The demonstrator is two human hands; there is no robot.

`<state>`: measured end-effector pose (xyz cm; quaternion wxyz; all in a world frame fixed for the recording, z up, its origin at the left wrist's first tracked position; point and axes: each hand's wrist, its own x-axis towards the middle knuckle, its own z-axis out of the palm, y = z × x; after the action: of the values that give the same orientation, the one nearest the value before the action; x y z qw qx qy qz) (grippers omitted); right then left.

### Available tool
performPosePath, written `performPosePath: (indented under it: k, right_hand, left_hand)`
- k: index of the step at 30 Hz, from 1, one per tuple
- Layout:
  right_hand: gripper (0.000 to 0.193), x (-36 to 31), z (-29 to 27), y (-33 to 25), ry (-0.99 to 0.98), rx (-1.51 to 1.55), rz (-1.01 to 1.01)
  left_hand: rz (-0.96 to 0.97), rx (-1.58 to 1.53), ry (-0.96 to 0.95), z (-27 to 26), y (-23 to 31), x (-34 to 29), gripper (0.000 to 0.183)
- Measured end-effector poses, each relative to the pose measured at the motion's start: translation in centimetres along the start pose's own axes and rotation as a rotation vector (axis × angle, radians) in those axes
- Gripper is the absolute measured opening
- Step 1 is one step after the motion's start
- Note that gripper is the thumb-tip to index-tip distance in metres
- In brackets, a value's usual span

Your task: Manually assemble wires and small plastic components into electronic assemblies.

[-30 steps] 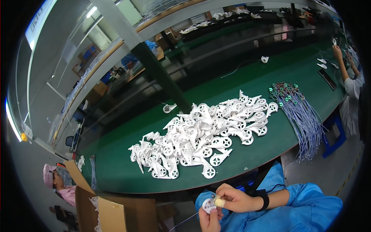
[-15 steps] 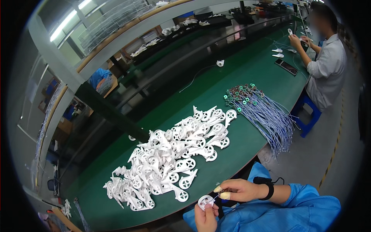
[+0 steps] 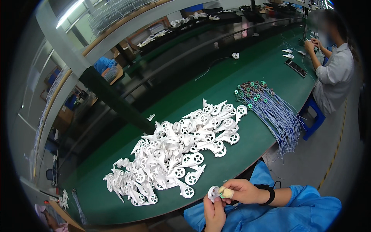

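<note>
Near the front edge of the table, my left hand (image 3: 215, 213) is closed on a white plastic housing (image 3: 212, 191) with a round, cup-like end. My right hand (image 3: 246, 191) wears pale yellow finger cots on its thumb and fingertip. It pinches a small green round board (image 3: 222, 195) right at the housing's open side. How far the board sits inside the housing is hidden by my fingers. To the left on the table lies a heap of similar white housings (image 3: 166, 150), each with a spoked round end and a tapered arm.
A bundle of pale violet cables (image 3: 276, 116) with green round ends lies right of the heap. Farther back are a single white part (image 3: 235, 56) on a thin wire and a dark phone-like device (image 3: 296, 68). A co-worker (image 3: 334, 73) sits at far right. A dark post (image 3: 116, 100) rises behind the heap.
My right fingers have come closer to the housing, and the green board now shows against it. The housing has turned in my left hand. The view has shifted slightly; the co-worker's hands are lower.
</note>
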<state>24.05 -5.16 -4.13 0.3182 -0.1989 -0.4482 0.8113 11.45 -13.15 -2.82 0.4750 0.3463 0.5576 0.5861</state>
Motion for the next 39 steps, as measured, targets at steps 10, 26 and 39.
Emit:
performPosePath:
  k: [10, 26, 39]
  right_hand:
    - [0.033, 0.0, 1.2, 0.6, 0.105, -0.31, -0.18]
    - [0.027, 0.9, 2.4, 0.0, 0.239, -0.796, -0.445]
    - [0.03, 2.2, 1.9, -0.6, 0.129, -1.125, -0.69]
  left_hand:
    - [-0.072, -0.305, 0.016, -1.3, -2.2, 0.2, 0.041]
    - [0.012, -0.071, 0.056, 0.6, -1.0, 0.1, 0.045]
    - [0.105, 0.255, 0.109, -0.3, -1.2, -0.2, 0.04]
